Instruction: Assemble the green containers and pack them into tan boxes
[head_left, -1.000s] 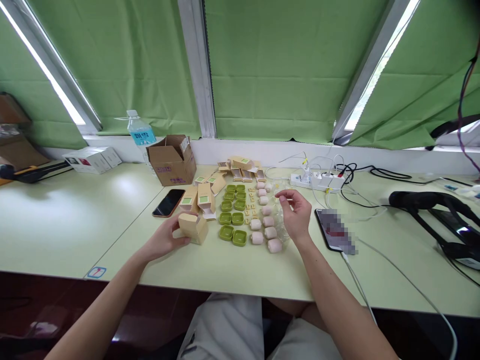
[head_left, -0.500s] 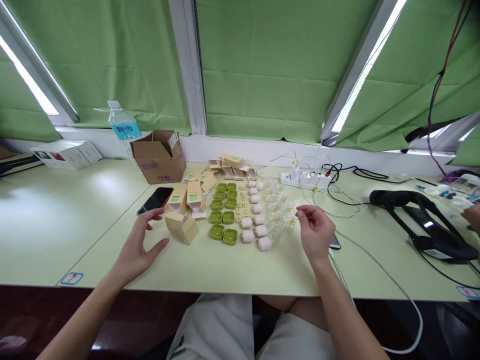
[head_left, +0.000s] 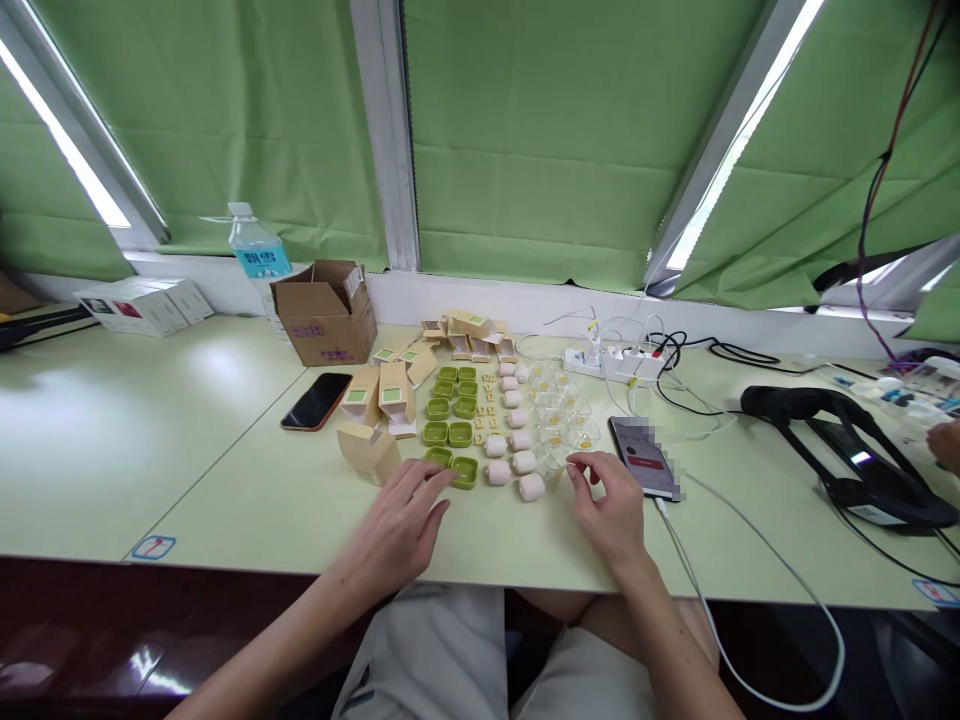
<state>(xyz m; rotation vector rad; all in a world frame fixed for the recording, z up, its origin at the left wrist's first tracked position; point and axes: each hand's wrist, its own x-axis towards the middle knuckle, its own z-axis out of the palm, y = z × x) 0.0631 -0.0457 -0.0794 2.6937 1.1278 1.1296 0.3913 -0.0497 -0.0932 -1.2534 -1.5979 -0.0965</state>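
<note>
My left hand [head_left: 401, 520] is open, palm down, its fingertips over the nearest green square dishes [head_left: 464, 472] and its thumb apart. Several such dishes stand in two columns. Beside them run small yellowish pieces [head_left: 491, 410] and pale pink cylinders [head_left: 532, 487]. Clear plastic pieces with yellow spots [head_left: 555, 420] form the rightmost group. My right hand [head_left: 611, 510] has thumb and index finger pinched together at the near edge of that clear group. Whatever lies between those fingertips, if anything, is too small to make out.
Folded beige cartons [head_left: 370, 452] lie left of the dishes, with a dark phone [head_left: 316, 401] beyond. Behind stand a brown cardboard box [head_left: 330, 320] and a bottle [head_left: 259, 255]. At right are another phone [head_left: 646, 460] on a white cable, a power strip [head_left: 619, 363] and a black headset [head_left: 855, 450].
My left hand has moved right, from beside the carton to the green dishes. My right hand has shifted left toward the clear pieces, uncovering the phone.
</note>
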